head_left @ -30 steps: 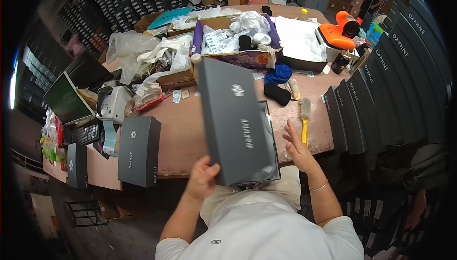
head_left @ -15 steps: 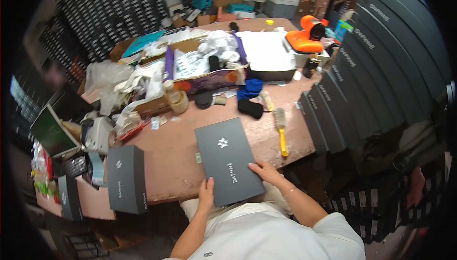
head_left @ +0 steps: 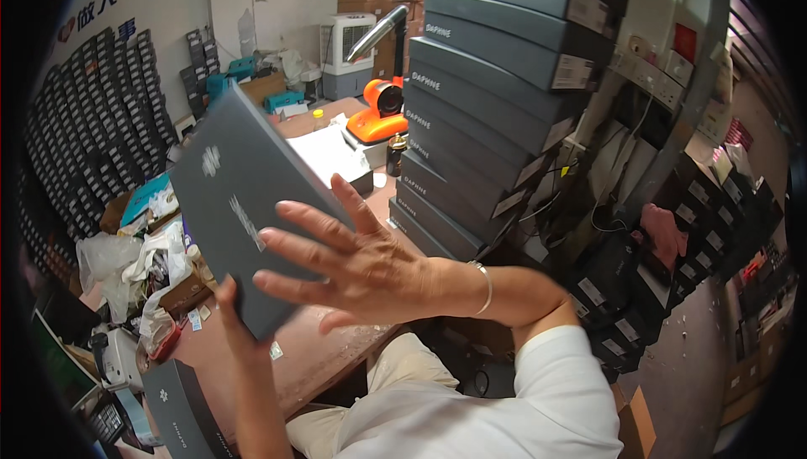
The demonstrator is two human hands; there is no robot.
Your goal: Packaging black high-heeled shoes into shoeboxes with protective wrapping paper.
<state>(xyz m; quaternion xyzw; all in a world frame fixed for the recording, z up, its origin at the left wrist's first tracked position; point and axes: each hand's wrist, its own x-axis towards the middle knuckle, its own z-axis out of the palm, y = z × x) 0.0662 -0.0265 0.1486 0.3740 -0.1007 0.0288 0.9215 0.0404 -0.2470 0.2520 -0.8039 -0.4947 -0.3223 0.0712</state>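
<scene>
A flat dark grey box (head_left: 223, 186) with a pale emblem on its lid is raised on edge, tilted, above the brown table (head_left: 324, 358). My left hand (head_left: 229, 306) grips its lower corner from beneath. My right hand (head_left: 357, 267) lies flat against the lid's near side with fingers spread; a silver bangle sits on that wrist. Both hands carry the box between them, just left of a tall stack of similar dark boxes (head_left: 496, 97).
An orange desk device (head_left: 378, 121) and a white tray stand at the table's far end. Plastic bags and clutter (head_left: 113, 261) crowd the left side. Another dark box (head_left: 181, 413) stands at lower left. More dark boxes (head_left: 672, 249) are piled on the floor at right.
The box lay flat at the table's front edge under both hands; now it is lifted and tipped up. The view has swung right toward the stacked boxes.
</scene>
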